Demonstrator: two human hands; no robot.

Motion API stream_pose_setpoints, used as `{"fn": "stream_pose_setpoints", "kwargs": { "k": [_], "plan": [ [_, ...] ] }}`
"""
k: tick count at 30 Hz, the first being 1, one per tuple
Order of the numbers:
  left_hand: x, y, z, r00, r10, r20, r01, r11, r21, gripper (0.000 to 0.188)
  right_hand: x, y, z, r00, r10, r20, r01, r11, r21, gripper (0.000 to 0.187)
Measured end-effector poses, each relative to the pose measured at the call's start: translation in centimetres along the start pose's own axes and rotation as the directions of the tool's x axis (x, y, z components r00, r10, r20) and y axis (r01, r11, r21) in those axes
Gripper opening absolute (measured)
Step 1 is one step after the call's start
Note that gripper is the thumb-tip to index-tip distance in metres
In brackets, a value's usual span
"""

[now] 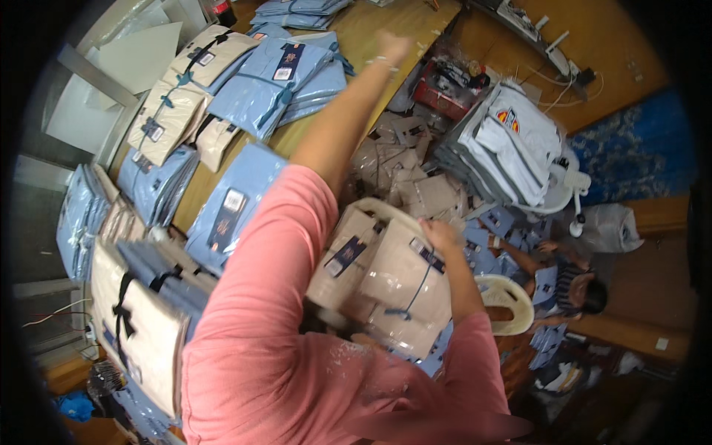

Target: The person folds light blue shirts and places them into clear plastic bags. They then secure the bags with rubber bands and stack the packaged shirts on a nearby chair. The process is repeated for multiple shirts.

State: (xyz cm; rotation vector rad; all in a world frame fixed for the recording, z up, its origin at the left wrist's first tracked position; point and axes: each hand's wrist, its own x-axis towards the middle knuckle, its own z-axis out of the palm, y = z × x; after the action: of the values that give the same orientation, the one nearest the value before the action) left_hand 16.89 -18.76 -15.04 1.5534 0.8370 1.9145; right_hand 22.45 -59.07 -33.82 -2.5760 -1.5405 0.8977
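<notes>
Beige bagged garment (409, 285) lies just beside the right grip (443, 237).

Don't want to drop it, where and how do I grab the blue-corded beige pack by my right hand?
Probably pinch the beige pack at its right edge, from the right, with support underneath. The right hand is beside that edge; a neighbouring pack crowds the left. The pack is broad, flat and glossy, so may slip.
</notes>
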Motion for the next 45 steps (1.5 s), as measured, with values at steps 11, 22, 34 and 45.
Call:
{"fn": "stream_pose_setpoints", "kwargs": {
  "k": [11,22,34,45],
  "plan": [
    [14.0,-20.7,-3.2,0.913,-0.342,0.222,0.191,0.840,0.507,0.041,0.5,0.7,0.4,0.991,-0.111,-0.072,0.121,0.981,0.152,0.036],
    [14.9,-27.9,-0.3,0.585,-0.647,0.490,0.470,0.762,0.445,0.070,1.4,1.3,0.3,0.995,-0.102,0.014,0.097,0.978,0.184,0.032],
    [14.3,-25.3,-0.7,0.897,-0.355,0.264,0.139,0.793,0.594,0.050,1.8,2.1,1.1,0.992,-0.118,0.043,0.109,0.979,0.173,0.036],
    [11.4,-16.2,1.6,0.460,0.019,0.888,-0.568,0.775,0.277,0.020,1.9,2.6,2.1,0.996,-0.090,-0.004,0.089,0.981,0.171,0.031]
  ]
}}
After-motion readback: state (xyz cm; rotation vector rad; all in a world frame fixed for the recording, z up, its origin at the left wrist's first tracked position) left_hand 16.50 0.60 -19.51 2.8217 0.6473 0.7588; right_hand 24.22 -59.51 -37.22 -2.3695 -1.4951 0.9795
